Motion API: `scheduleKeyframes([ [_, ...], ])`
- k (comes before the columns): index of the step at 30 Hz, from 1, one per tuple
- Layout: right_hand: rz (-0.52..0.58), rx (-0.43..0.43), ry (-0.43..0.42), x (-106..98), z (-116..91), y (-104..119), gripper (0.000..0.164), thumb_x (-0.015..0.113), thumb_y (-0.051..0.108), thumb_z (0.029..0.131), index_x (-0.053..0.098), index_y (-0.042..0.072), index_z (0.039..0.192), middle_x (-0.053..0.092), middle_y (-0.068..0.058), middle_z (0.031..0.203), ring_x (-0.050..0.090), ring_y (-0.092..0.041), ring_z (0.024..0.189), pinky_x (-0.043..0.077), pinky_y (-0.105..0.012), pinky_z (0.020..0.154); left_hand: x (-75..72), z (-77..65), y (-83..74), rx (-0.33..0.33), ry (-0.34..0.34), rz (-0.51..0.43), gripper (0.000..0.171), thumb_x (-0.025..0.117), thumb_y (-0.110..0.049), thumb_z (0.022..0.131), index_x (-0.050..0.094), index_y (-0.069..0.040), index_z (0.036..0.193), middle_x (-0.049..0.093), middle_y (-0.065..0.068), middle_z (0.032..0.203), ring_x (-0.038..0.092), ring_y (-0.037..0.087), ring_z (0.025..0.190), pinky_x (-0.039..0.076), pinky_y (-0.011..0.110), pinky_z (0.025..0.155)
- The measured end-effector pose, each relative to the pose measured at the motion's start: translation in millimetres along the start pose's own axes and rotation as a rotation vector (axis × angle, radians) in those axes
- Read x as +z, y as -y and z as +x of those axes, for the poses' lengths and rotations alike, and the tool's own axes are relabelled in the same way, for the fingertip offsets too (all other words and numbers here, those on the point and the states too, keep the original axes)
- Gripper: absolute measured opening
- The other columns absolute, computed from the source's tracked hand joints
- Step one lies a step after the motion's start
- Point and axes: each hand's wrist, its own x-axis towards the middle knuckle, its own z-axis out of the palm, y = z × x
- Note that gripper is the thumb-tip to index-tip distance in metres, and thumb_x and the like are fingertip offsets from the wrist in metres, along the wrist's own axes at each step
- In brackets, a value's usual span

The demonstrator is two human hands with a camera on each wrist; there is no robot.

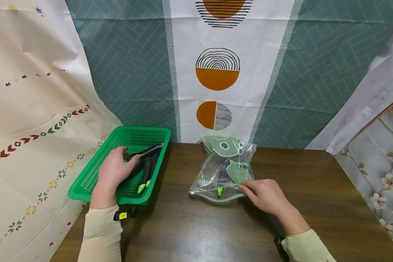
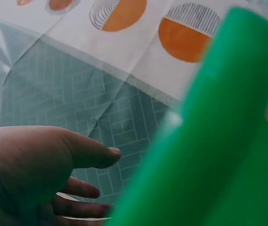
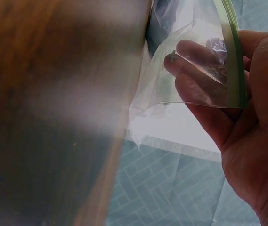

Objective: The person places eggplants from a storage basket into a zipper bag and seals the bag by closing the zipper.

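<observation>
In the head view, my left hand [image 1: 114, 168] reaches into a green plastic basket [image 1: 143, 201], over several long, dark, eggplant-like vegetables [image 1: 146, 170]. Two of these show light green ends. The left wrist view has the thumb and fingers apart, with nothing visible between them; the basket rim hides part of that view. My right hand [image 1: 265, 194] pinches the lower right edge of a clear zip bag [image 1: 213, 171] printed with green cartoon shapes. Inside the bag lies a dark vegetable with a bright green tip [image 1: 219, 191]. In the right wrist view, fingers [image 3: 202, 75] show through the plastic.
The brown wooden table [image 1: 196, 229] carries the basket at left and the bag near the middle of its back edge. A patterned cloth [image 1: 134, 72] hangs behind the table. Cream fabric [image 1: 36, 120] drapes along the left side, and floral fabric [image 1: 380, 182] lies at right.
</observation>
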Motion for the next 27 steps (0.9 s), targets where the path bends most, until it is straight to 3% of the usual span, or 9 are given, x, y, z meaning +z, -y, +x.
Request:
scheduleKeyframes([
  [8,-0.005,0.017,-0.008,-3,-2,-2,0.006,0.084,0.022,0.1,0.087,0.019,0.104,0.075,0.016,0.079,0.055,0.007,0.063,0.053,-0.028,0.059,4.2,7.0,9.0,0.015,0.088,0.128,0.077,0.067,-0.044,0.109,0.047,0.015,0.155,0.052,0.041,0.152,0.055,0.057,0.135,0.051,0.073,0.104],
  [12,-0.012,0.016,-0.032,-4,-4,-3,0.004,0.086,0.021,0.098,0.087,0.02,0.102,0.074,0.018,0.078,0.055,0.007,0.063,0.052,-0.028,0.058,8.9,9.1,12.0,0.029,0.112,0.139,0.074,0.067,-0.041,0.109,0.05,0.015,0.153,0.054,0.042,0.149,0.057,0.056,0.132,0.052,0.072,0.1],
  [21,-0.006,-0.04,-0.04,0,-3,-2,0.003,0.084,0.02,0.099,0.086,0.021,0.102,0.078,0.015,0.085,0.065,0.001,0.065,0.056,-0.031,0.059,10.4,-1.4,24.4,0.005,0.159,0.164,0.071,0.068,-0.04,0.108,0.051,0.016,0.15,0.055,0.042,0.143,0.057,0.057,0.127,0.053,0.072,0.098],
  [27,-0.024,-0.041,-0.032,0,-4,-5,0.005,0.082,0.021,0.102,0.086,0.022,0.104,0.081,0.014,0.089,0.07,-0.002,0.069,0.058,-0.034,0.062,11.9,2.3,23.8,0.008,0.178,0.185,0.073,0.069,-0.039,0.108,0.05,0.017,0.151,0.052,0.045,0.143,0.056,0.059,0.125,0.053,0.072,0.095],
])
